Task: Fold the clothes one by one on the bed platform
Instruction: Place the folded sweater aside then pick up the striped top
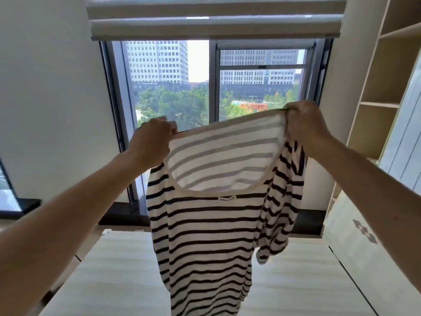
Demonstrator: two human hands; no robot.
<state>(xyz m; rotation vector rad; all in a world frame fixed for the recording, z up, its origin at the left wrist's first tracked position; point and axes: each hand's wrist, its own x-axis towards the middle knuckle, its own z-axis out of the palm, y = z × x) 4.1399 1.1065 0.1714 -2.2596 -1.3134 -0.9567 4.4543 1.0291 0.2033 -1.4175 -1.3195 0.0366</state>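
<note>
I am holding the striped shirt [205, 236] up over the bed platform [109, 270], left hand [151, 142] and right hand [306, 124] each pinching its neckline. Folding not yet begun; no folded clothes visible.

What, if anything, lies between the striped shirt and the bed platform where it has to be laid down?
Nothing visible does. The left hand and right hand hold the striped shirt up by its neckline, hanging over the bed platform, which shows no object on either side. The shirt hides the strip directly behind it.
</note>
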